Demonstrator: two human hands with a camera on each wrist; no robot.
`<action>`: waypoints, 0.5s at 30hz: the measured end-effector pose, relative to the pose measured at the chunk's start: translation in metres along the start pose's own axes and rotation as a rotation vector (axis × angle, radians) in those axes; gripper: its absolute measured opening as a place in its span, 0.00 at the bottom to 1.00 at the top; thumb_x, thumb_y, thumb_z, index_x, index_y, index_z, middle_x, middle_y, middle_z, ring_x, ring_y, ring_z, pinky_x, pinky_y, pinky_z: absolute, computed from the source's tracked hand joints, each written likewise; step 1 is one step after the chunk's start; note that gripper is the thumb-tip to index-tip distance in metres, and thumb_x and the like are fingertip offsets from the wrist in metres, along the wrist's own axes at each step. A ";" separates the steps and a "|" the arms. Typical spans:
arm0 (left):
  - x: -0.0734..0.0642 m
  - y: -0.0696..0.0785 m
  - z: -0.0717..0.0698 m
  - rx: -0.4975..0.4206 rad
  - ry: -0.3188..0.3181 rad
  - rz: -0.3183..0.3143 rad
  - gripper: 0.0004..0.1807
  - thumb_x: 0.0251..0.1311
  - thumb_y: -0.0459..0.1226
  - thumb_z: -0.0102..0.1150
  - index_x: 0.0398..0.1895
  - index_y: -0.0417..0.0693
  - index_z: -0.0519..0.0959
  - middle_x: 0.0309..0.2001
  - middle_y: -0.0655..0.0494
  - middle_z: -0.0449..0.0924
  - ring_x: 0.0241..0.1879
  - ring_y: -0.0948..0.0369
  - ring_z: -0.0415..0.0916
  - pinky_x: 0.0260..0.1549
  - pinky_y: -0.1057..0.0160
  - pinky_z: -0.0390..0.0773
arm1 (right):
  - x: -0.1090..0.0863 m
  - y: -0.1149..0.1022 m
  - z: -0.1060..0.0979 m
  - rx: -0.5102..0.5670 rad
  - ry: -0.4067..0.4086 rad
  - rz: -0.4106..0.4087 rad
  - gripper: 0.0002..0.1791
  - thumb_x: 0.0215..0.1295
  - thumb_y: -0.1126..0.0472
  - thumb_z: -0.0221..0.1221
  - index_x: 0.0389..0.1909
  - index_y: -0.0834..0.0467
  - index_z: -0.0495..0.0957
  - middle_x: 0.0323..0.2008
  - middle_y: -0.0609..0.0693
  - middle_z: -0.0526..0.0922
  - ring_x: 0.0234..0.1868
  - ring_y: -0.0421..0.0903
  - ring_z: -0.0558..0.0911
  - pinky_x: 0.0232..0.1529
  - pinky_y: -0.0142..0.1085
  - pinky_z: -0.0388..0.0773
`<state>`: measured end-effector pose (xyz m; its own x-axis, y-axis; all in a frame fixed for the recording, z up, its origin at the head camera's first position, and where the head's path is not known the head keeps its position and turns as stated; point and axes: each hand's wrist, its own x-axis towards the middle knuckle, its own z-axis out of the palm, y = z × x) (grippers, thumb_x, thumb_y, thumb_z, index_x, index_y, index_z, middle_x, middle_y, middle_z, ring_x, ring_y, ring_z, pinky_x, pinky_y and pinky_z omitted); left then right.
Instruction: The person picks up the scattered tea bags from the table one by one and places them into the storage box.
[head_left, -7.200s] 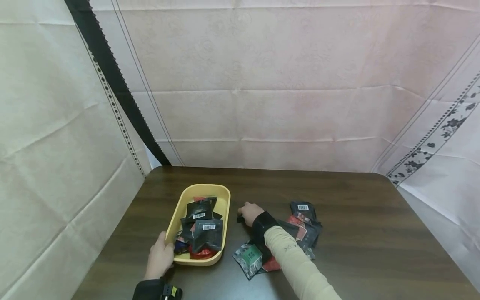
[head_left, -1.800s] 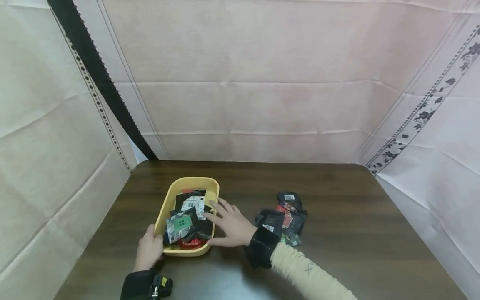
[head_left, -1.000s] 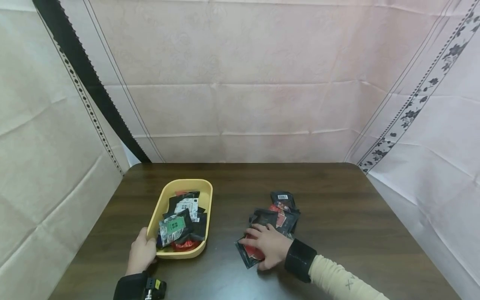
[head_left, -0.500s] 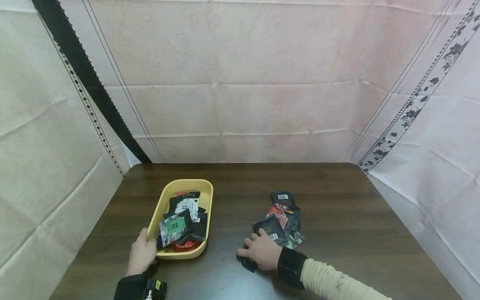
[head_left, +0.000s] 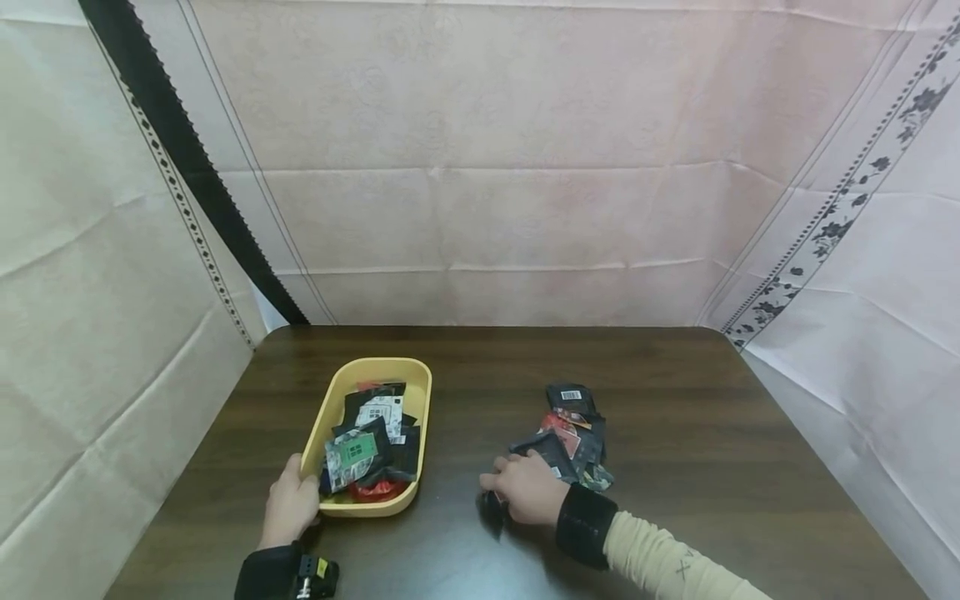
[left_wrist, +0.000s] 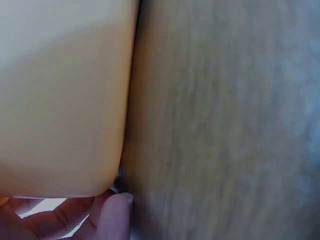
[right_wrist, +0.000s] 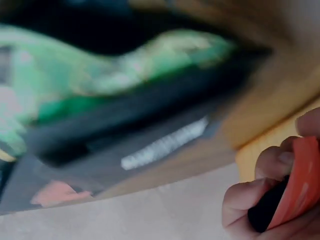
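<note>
My left hand grips the near left corner of a yellow plastic basket. In the left wrist view, its fingers curl at the lower end of the basket wall. Several foil packets, including one with a green label, lie inside the basket. My right hand pinches a black-and-red packet, bent between thumb and fingers in the right wrist view. From the head view, most of that packet is hidden under the hand, just in front of the remaining pile.
Dark packets lie heaped on the brown wooden table, right of centre. One with a green print shows at the pile's near end. A pale cloth hangs behind the table.
The green-labelled packet went from the table into the basket. My right hand then came back to the pile, spread over a red-and-black packet and gathered it up. My left hand stayed on the basket.
</note>
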<state>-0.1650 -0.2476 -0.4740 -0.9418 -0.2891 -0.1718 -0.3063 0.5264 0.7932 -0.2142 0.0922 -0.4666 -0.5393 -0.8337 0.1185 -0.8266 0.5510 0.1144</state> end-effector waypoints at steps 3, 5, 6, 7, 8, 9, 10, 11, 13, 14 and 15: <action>0.000 -0.002 0.000 0.002 0.006 -0.006 0.19 0.62 0.31 0.31 0.56 0.36 0.56 0.48 0.29 0.66 0.31 0.48 0.72 0.20 0.58 0.75 | 0.011 0.000 -0.008 0.025 0.017 0.062 0.18 0.41 0.65 0.64 0.36 0.47 0.73 0.24 0.43 0.72 0.24 0.41 0.73 0.21 0.34 0.67; 0.000 -0.002 0.000 0.005 0.012 -0.004 0.19 0.62 0.31 0.31 0.56 0.36 0.56 0.47 0.29 0.67 0.31 0.48 0.72 0.19 0.58 0.75 | 0.021 -0.001 -0.015 0.034 0.024 0.108 0.20 0.40 0.65 0.64 0.38 0.48 0.73 0.25 0.44 0.73 0.24 0.42 0.74 0.21 0.36 0.69; 0.000 -0.002 -0.001 0.006 0.016 -0.002 0.19 0.62 0.31 0.31 0.56 0.36 0.57 0.47 0.29 0.67 0.30 0.48 0.73 0.19 0.58 0.75 | 0.026 -0.001 -0.018 0.042 0.026 0.132 0.21 0.41 0.64 0.64 0.39 0.49 0.72 0.26 0.45 0.73 0.24 0.43 0.74 0.21 0.36 0.69; 0.001 -0.003 -0.001 0.008 0.017 0.001 0.19 0.61 0.31 0.31 0.56 0.36 0.57 0.47 0.29 0.67 0.30 0.49 0.73 0.19 0.58 0.75 | 0.032 -0.002 -0.023 0.064 0.027 0.157 0.21 0.41 0.64 0.64 0.40 0.50 0.72 0.26 0.46 0.74 0.24 0.43 0.74 0.21 0.36 0.69; 0.001 -0.002 -0.001 0.009 0.017 0.002 0.19 0.62 0.31 0.31 0.56 0.36 0.57 0.46 0.29 0.67 0.30 0.49 0.73 0.19 0.58 0.75 | 0.038 -0.003 -0.027 0.085 0.029 0.177 0.21 0.41 0.64 0.63 0.40 0.50 0.71 0.26 0.46 0.73 0.24 0.43 0.74 0.20 0.36 0.68; 0.001 -0.002 0.000 0.009 0.017 0.004 0.19 0.61 0.31 0.31 0.56 0.36 0.57 0.46 0.29 0.67 0.30 0.49 0.73 0.19 0.58 0.75 | 0.045 -0.004 -0.031 0.110 0.033 0.195 0.21 0.41 0.64 0.63 0.40 0.51 0.71 0.26 0.45 0.73 0.23 0.43 0.73 0.19 0.35 0.67; 0.001 -0.002 0.000 0.007 0.016 0.004 0.19 0.62 0.31 0.31 0.56 0.36 0.57 0.46 0.29 0.67 0.30 0.49 0.73 0.19 0.58 0.75 | 0.052 -0.006 -0.036 0.138 0.032 0.212 0.21 0.41 0.64 0.63 0.40 0.51 0.71 0.26 0.45 0.73 0.23 0.42 0.73 0.19 0.34 0.66; 0.001 -0.002 0.001 0.004 0.015 0.002 0.19 0.62 0.31 0.31 0.56 0.36 0.57 0.47 0.29 0.67 0.30 0.49 0.73 0.19 0.58 0.75 | 0.058 -0.008 -0.040 0.165 0.037 0.224 0.20 0.41 0.64 0.62 0.39 0.51 0.70 0.25 0.45 0.72 0.22 0.42 0.72 0.18 0.33 0.65; 0.001 -0.001 0.002 -0.001 0.012 -0.005 0.19 0.62 0.31 0.31 0.56 0.36 0.57 0.47 0.29 0.67 0.31 0.48 0.73 0.19 0.58 0.75 | 0.071 -0.012 -0.048 0.191 0.048 0.236 0.19 0.41 0.64 0.62 0.38 0.51 0.70 0.24 0.44 0.71 0.22 0.41 0.71 0.17 0.33 0.64; 0.002 0.000 0.002 -0.002 0.013 -0.007 0.19 0.62 0.31 0.31 0.56 0.36 0.57 0.47 0.29 0.67 0.31 0.48 0.73 0.19 0.58 0.75 | 0.078 -0.015 -0.051 0.191 0.046 0.239 0.19 0.42 0.64 0.61 0.38 0.51 0.70 0.25 0.44 0.71 0.23 0.42 0.72 0.18 0.34 0.64; 0.002 0.001 0.003 -0.004 0.013 -0.010 0.19 0.62 0.31 0.31 0.57 0.36 0.56 0.48 0.29 0.67 0.31 0.48 0.73 0.19 0.59 0.74 | 0.085 -0.018 -0.055 0.190 0.037 0.245 0.19 0.43 0.62 0.62 0.40 0.51 0.71 0.26 0.45 0.73 0.24 0.42 0.73 0.20 0.34 0.66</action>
<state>-0.1673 -0.2455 -0.4755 -0.9368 -0.3047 -0.1716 -0.3147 0.5204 0.7939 -0.2365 0.0131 -0.4047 -0.7228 -0.6732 0.1562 -0.6900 0.7158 -0.1078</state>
